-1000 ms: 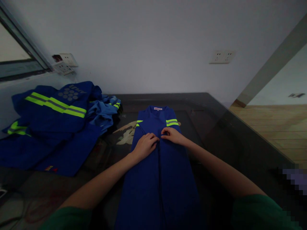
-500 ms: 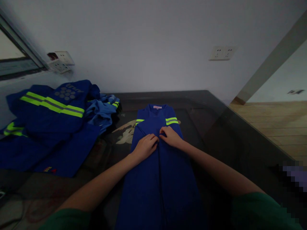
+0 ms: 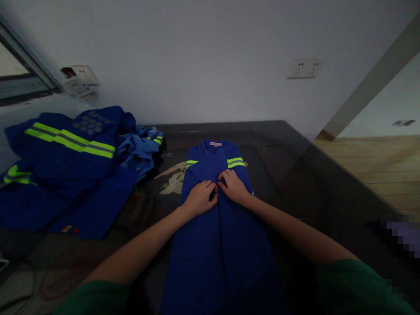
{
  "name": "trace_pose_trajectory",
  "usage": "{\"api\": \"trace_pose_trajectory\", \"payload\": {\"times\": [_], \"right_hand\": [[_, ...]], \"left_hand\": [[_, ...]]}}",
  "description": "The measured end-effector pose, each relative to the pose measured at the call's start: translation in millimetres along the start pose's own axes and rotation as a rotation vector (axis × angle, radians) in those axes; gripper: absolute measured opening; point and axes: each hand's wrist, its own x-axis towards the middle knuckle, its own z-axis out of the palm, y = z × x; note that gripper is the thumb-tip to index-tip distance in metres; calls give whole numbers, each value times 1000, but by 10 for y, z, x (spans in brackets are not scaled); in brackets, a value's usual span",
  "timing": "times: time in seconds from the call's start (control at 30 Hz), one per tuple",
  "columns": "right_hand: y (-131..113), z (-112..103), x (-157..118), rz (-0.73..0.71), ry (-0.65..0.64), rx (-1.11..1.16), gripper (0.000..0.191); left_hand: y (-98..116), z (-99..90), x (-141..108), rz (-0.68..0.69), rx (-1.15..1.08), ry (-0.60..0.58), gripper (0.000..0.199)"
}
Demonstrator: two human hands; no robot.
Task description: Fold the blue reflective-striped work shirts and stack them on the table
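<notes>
A dark blue work shirt lies lengthwise in front of me, its collar and label at the far end. Its two sides are folded inward and meet along a middle seam; yellow-green and grey reflective bands show near the shoulders. My left hand has curled fingers and thumb on the edge of the left fold. Just across the seam, my right hand holds the edge of the right fold with bent fingers. The two sets of fingertips nearly meet, and the cloth between finger and thumb is partly hidden.
The shirt rests on a dark glossy table. At the left is a heap of blue reflective garments, with a lighter blue garment beside it. A wall with sockets stands behind. Cables lie at lower left.
Both hands stay at the middle seam, with only a slight shift of the fingers. The view has tilted a little. The shirt lies much as before.
</notes>
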Motion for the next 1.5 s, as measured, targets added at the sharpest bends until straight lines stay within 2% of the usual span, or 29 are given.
{"api": "trace_pose_trajectory", "payload": {"times": [0.17, 0.27, 0.33, 0.4, 0.53, 0.67, 0.77, 0.93, 1.1, 1.17, 1.3, 1.4, 1.5], "right_hand": [[-41, 23, -22, -7, 14, -37, 15], [-5, 29, -11, 22, 38, 61, 17], [58, 10, 25, 41, 29, 161, 14], [143, -37, 79, 47, -23, 252, 11], [335, -179, 203, 31, -161, 352, 16], [539, -277, 312, 6, -53, 200, 18], [693, -276, 359, 36, 19, 62, 14], [848, -208, 325, 72, 17, -59, 20], [805, -207, 357, 57, -6, -47, 25], [782, -232, 437, -17, -39, 6, 24], [819, -326, 627, -183, -213, 165, 14], [894, -412, 704, -221, -293, 301, 9], [943, -457, 711, -246, -382, 332, 9]], "left_hand": [[6, -8, -7, -2, 35, -6, 8], [37, -16, -17, 10, 51, 29, 14], [55, -5, -24, 51, 20, 57, 26], [63, 24, -30, 93, -7, 67, 33], [54, 94, -31, 98, 12, 62, 30], [54, 96, -17, 85, 32, 50, 34], [63, 72, -5, 73, 42, 43, 36], [46, 62, 10, 94, 47, 41, 31], [21, 83, 23, 145, 39, 6, 28], [17, 96, 26, 142, 35, 4, 28], [11, 107, 24, 135, 21, 32, 28], [5, 100, 18, 131, -8, 53, 28], [-5, 98, 18, 123, -25, 51, 28]]}}
